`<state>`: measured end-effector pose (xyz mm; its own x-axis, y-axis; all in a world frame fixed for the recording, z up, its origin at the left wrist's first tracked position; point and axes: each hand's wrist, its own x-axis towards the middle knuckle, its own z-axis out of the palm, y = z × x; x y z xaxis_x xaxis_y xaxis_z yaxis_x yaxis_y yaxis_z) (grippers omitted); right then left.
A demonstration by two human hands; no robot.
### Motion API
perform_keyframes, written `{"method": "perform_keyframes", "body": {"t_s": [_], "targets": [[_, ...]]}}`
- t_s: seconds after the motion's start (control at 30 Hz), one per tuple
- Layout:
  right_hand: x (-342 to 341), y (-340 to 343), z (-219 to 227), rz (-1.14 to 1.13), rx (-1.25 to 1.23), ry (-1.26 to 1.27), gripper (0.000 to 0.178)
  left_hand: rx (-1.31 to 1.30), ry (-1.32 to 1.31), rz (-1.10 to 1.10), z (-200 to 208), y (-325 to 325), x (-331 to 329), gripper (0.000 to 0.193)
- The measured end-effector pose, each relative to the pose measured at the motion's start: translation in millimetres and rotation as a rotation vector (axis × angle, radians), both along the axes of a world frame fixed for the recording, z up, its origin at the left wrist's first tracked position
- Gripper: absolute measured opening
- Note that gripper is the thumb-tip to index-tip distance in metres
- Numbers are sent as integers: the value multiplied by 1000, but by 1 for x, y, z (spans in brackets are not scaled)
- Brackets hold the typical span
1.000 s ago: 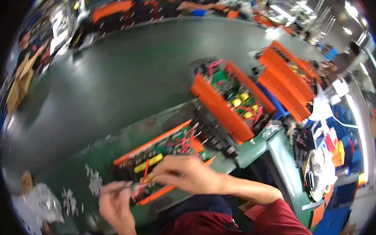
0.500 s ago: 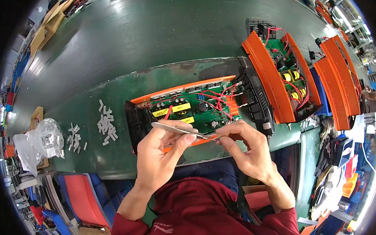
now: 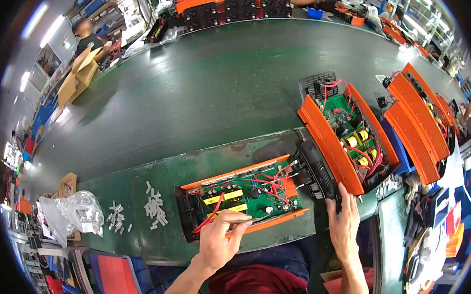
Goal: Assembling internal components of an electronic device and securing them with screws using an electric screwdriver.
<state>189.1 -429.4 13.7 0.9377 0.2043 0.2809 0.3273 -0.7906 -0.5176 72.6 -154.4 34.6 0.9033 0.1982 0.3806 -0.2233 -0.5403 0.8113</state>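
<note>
An open orange-framed electronics unit (image 3: pixel 243 199) lies flat just beyond the left grip (image 3: pixel 218 242), its green circuit board facing up. The board carries two yellow blocks, small dark parts and looping red wires. Thin metal tweezers (image 3: pixel 244 223), pinched in the left grip, lie nearly level over the unit's near orange edge. A black ribbed end panel (image 3: pixel 315 170), tilted up at the unit's right end, sits under the right grip's (image 3: pixel 344 226) fingertips.

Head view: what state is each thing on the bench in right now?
Orange-framed case with green circuit board: open, wiring exposed.
Black end panel: detached, tilted, right hand on it.
Left hand: pinching a thin metal tool.
Clear plastic bag: crumpled.
</note>
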Motion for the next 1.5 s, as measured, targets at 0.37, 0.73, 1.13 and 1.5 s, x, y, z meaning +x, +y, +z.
{"method": "perform_keyframes", "body": {"t_s": [0.37, 0.73, 1.13, 1.5], "targets": [[-122, -61, -9, -242, 569, 917, 58, 136, -64, -60, -9, 4, 10, 18], [-177, -18, -12, 92, 364, 1023, 51, 234, -42, -78, -16, 0, 15, 27], [-178, -19, -22, 128, 431, 1078, 78, 247, -28, -56, -15, 0, 17, 26], [-169, -16, -29, 152, 883, 1449, 96, 275, -14, -57, -17, 6, 13, 25]]}}
